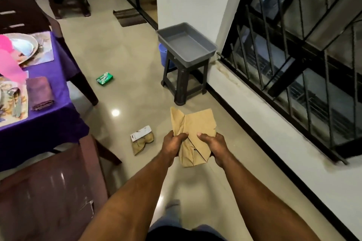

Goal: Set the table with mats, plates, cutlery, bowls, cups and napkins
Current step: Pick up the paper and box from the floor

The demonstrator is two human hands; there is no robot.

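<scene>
Both hands, left hand (173, 144) and right hand (212, 144), pinching tan napkin (194, 129), gray tray (186, 42) on stool (183, 82) ahead, possibly packaging (142, 139) on floor, table (58, 119) left

Table (49, 121) left w/ mats, tray (205, 49) on stool (182, 84) ahead, window (293, 45) right

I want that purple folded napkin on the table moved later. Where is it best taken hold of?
Probably by the long sides of the purple napkin, pinched from above with one hand. It lies flat on the purple tablecloth beside the placemat, its stacked layers showing at the near end, so gripping across keeps the folds together.
</scene>
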